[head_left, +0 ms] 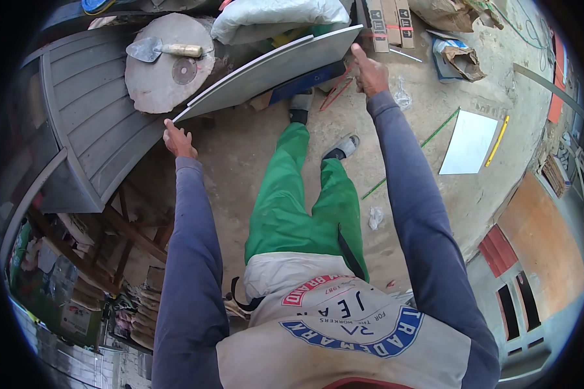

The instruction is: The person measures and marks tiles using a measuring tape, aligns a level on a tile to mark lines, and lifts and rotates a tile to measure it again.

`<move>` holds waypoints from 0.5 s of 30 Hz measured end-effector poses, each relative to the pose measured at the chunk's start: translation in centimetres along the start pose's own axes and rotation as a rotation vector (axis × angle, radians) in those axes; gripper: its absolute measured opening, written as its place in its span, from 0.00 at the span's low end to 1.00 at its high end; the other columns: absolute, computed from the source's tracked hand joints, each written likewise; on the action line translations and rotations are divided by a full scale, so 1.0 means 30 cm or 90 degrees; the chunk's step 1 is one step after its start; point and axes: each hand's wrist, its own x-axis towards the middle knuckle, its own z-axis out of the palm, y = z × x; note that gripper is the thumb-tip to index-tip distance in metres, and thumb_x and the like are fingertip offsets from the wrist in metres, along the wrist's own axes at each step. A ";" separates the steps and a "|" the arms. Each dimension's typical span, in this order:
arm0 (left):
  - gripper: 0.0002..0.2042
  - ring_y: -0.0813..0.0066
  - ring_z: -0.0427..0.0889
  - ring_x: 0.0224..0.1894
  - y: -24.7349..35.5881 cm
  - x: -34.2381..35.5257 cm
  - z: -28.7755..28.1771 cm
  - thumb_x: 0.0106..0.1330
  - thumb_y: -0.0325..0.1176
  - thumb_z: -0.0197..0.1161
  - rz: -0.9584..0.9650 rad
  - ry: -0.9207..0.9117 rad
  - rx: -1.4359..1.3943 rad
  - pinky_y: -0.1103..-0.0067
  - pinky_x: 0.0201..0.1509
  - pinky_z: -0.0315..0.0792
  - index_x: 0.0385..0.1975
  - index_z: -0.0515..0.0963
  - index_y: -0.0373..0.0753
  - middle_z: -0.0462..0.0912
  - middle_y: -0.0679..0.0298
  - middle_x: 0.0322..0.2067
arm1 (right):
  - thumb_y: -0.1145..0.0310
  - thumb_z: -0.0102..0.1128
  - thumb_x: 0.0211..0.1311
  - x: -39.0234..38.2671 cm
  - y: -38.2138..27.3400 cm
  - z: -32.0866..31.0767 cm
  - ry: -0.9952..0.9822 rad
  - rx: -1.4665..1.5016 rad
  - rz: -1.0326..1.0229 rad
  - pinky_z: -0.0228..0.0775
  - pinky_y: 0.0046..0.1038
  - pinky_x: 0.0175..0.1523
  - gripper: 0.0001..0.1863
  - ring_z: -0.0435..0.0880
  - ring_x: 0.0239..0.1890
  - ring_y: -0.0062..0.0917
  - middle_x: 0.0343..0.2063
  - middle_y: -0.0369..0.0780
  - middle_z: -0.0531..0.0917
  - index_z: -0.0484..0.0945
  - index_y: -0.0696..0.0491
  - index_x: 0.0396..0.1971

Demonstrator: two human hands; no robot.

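Two hands, left hand [178, 140] and right hand [370, 72], each grip closed on one grey tile [272, 69], one trowel [159, 49] nearby.

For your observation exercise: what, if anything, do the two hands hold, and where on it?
Both hold a large grey tile: the left hand at its near-left corner, the right hand at its far-right end.

Brown cardboard boxes [389, 23] top centre; torn paper sack [459, 59] beside.

The large tile [272, 68] looks smooth and slightly glossy. The concrete floor [253, 149] is rough and matt. The trowel [159, 48] has a metal blade and wooden handle.
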 end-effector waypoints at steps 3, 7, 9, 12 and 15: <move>0.37 0.50 0.81 0.68 0.038 0.131 -0.107 0.75 0.53 0.64 0.014 -0.071 0.023 0.60 0.66 0.77 0.73 0.66 0.30 0.75 0.50 0.68 | 0.20 0.69 0.51 0.087 -0.179 0.205 -0.035 0.062 0.088 0.57 0.28 0.25 0.52 0.62 0.15 0.17 0.16 0.28 0.65 0.83 0.65 0.43; 0.29 0.53 0.90 0.54 -0.009 0.134 -0.026 0.74 0.45 0.63 0.065 -0.030 0.069 0.69 0.54 0.83 0.65 0.74 0.26 0.83 0.51 0.59 | 0.34 0.66 0.59 0.261 -0.109 0.244 0.032 0.012 0.071 0.59 0.31 0.25 0.37 0.63 0.14 0.21 0.15 0.30 0.66 0.84 0.62 0.34; 0.23 0.58 0.93 0.42 -0.025 0.074 0.014 0.72 0.39 0.61 0.057 -0.013 0.114 0.77 0.44 0.83 0.58 0.78 0.24 0.87 0.53 0.51 | 0.39 0.64 0.61 0.285 -0.034 0.216 0.071 0.007 0.055 0.60 0.32 0.24 0.32 0.64 0.14 0.23 0.14 0.31 0.66 0.83 0.61 0.30; 0.21 0.59 0.91 0.47 -0.109 -0.015 -0.069 0.72 0.34 0.62 0.039 0.024 0.111 0.71 0.51 0.86 0.57 0.78 0.23 0.85 0.49 0.52 | 0.50 0.59 0.63 0.197 0.063 0.198 0.193 -0.022 0.020 0.61 0.34 0.21 0.22 0.66 0.13 0.24 0.13 0.34 0.68 0.78 0.57 0.26; 0.18 0.55 0.89 0.51 -0.257 -0.091 -0.229 0.73 0.30 0.61 -0.024 0.027 -0.010 0.62 0.62 0.85 0.56 0.77 0.21 0.84 0.47 0.52 | 0.56 0.58 0.67 -0.009 0.125 0.130 0.125 0.059 0.093 0.57 0.31 0.18 0.17 0.63 0.11 0.22 0.12 0.33 0.67 0.72 0.50 0.21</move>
